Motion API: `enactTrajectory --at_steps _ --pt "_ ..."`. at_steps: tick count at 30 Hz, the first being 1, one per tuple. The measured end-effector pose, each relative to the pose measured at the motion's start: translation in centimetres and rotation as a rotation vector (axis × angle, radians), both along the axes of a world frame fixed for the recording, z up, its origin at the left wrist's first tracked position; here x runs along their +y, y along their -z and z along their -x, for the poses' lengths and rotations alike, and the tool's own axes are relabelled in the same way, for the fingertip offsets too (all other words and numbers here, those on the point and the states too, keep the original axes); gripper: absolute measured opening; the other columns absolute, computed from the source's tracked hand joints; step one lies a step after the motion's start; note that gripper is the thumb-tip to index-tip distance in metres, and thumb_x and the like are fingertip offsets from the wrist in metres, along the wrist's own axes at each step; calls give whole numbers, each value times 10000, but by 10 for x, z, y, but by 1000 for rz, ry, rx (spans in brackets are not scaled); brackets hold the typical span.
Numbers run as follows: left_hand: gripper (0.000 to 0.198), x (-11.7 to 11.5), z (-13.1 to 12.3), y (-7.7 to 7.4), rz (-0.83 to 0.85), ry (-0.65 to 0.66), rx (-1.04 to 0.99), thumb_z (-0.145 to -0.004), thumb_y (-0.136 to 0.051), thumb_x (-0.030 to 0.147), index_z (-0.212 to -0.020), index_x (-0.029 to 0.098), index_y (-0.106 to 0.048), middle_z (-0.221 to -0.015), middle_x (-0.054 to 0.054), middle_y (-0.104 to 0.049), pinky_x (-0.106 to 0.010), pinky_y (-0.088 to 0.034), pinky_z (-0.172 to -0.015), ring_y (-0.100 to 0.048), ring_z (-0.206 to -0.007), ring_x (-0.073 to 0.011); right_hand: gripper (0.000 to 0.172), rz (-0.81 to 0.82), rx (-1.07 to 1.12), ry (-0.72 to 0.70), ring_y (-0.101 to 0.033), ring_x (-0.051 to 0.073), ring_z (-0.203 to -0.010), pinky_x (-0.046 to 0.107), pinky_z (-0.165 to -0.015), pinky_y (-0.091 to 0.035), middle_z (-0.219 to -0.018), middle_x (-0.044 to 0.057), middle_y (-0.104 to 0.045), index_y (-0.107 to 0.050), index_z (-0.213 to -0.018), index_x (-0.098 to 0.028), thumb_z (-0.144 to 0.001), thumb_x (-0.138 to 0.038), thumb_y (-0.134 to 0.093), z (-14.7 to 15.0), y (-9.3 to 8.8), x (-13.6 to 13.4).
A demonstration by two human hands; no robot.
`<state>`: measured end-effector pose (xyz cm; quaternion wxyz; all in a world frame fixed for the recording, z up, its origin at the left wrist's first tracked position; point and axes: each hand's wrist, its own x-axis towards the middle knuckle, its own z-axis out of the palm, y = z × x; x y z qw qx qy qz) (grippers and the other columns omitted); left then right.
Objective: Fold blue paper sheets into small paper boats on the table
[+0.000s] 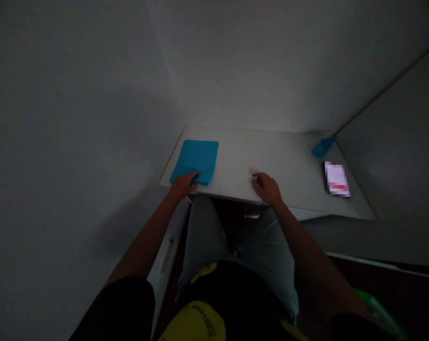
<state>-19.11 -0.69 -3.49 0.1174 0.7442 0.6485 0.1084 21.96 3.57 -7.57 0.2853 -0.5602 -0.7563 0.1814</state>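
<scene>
Dimly lit, at a white tabletop. Resting left hand on the near edge of blue paper at the tabletop's left; too dark to tell if pinching. Holding right hand loosely curled, empty, well apart. Probably at the handling step; calls for a sure edge grip.

The sheets on the surface are looking like smooth, matt paper; the folded piece at the surface's right end is showing a similar papery finish. The surface is appearing faintly mottled along its front. Behind it, the wall is looking matt; before it, the trousers are showing creased cloth.
</scene>
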Motion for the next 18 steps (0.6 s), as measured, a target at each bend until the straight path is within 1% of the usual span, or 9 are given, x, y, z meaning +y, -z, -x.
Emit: enactTrajectory --at_steps 3,6,9,11,12,14,16,18 --pt "458 5 8 -3 26 34 -28 -1052 -610 306 -1502 251 -671 -1476 -97 -723 -463 -549 -1156 -712 -1319 -303 342 -18 -18 -6 -666 229 -734 365 -751 -522 -934 84 -767 -723 -1220 -201 -980 -386 -567 0 1 1" --pt "387 10 10 -8 29 6 -8 -1076 -549 272 -1416 245 -732 -1419 -91 -758 -447 -549 -1148 -729 -1286 -285 336 -24 -26 -6 -667 233 -741 370 -755 -522 -924 83 -758 -725 -1213 -200 -978 -379 -567 0 1 1" --pt "390 12 0 -19 -57 -32 8 -1101 -492 261 -1403 272 -738 -1413 -68 -762 -424 -566 -1119 -737 -1259 -264 346 -13 -13 -13 -662 231 -740 373 -761 -529 -926 75 -745 -712 -1236 -202 -973 -377 -571 -1 3 1" --pt "403 12 -14 -30 -127 -6 17 -1114 -461 261 -1406 275 -739 -1403 -64 -766 -401 -573 -1096 -741 -1235 -253 355 -23 -8 -22 -659 231 -750 384 -780 -543 -984 84 -740 -702 -1251 -207 -962 -382 -594 -1 4 1" --pt "407 11 -23 -36 -148 26 31 -1114 -458 253 -1404 272 -742 -1393 -68 -769 -396 -575 -1085 -743 -1221 -254 369 -36 -2 -23 -660 233 -766 395 -795 -552 -1045 96 -736 -695 -1266 -208 -955 -387 -607 0 4 1" --pt "413 9 -44 -48 -158 122 77 -1102 -471 216 -1406 271 -745 -1375 -75 -775 -400 -575 -1063 -745 -1200 -264 437 -81 25 -24 -677 258 -864 428 -853 -573 -1205 134 -709 -668 -1332 -205 -940 -394 -635 0 4 1" --pt "433 5 -67 -57 -159 230 110 -1088 -483 176 -1415 295 -740 -1357 -67 -782 -401 -570 -1045 -743 -1189 -265 555 -154 52 -40 -674 316 -1093 482 -980 -564 -1366 170 -655 -611 -1441 -204 -929 -411 -663 0 2 0" --pt "440 -2 -93 -61 -152 319 120 -1071 -511 155 -1416 312 -735 -1338 -64 -787 -400 -560 -1042 -744 -1171 -262 682 -231 44 -82 -579 369 -1345 545 -1128 -489 -1510 185 -590 -532 -1552 -217 -925 -440 -685 -1 -1 -4"
